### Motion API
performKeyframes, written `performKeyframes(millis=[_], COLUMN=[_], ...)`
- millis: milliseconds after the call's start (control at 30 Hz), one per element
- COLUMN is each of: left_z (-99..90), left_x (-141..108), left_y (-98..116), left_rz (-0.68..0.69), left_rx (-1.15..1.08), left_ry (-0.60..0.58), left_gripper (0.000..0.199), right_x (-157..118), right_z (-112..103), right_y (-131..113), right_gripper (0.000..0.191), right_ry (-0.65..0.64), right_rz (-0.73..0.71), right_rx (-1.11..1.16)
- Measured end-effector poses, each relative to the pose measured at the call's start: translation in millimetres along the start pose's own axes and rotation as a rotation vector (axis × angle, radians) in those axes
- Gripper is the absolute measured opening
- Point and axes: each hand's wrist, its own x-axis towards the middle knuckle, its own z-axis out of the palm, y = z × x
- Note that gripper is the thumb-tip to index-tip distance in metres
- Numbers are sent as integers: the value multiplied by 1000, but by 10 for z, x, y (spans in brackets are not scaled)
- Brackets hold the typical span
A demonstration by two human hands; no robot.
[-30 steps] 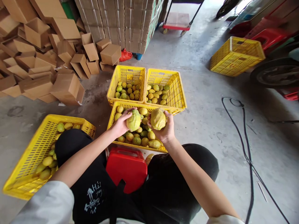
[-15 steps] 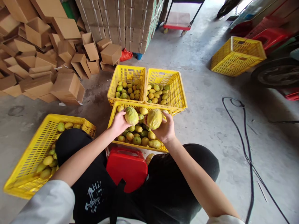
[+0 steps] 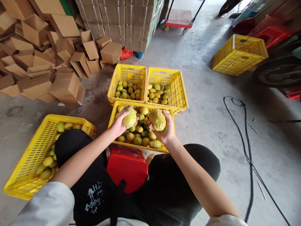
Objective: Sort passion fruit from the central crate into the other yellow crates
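Observation:
My left hand is wrapped round a smooth yellow-green fruit, its fingers over the top and far side. A bumpier yellow fruit rests in my right hand, with fingers curled round its right side and underneath. Both fruits are apart, held above the near yellow crate, which contains several green and yellow fruits. Behind it stand a back left crate and a back right crate, each with more such fruits inside.
Another fruit crate stands by my left knee. A red stool is between my legs. Cardboard boxes lie at the upper left. A yellow crate, a trolley and a black cable are farther off.
My left hand has turned, its fingers now wrapping over its fruit, and has shifted slightly left. The fruit in my right hand has been turned and moved slightly right.

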Motion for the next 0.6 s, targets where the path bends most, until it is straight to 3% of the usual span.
performKeyframes(millis=[300, 500, 600], left_z=[21, 24, 27], left_x=[15, 54, 64], left_y=[-29, 44, 136], left_rz=[-86, -92, -61], left_rx=[118, -112, -151], left_ry=[37, 198, 201], left_gripper=[44, 26, 25], right_x=[10, -15, -31], right_z=[-16, -17, 3], right_y=[11, -10, -20], right_gripper=[27, 30, 35], right_ry=[67, 17, -61], right_rz=[15, 3, 11], right_rx=[-43, -23, -11])
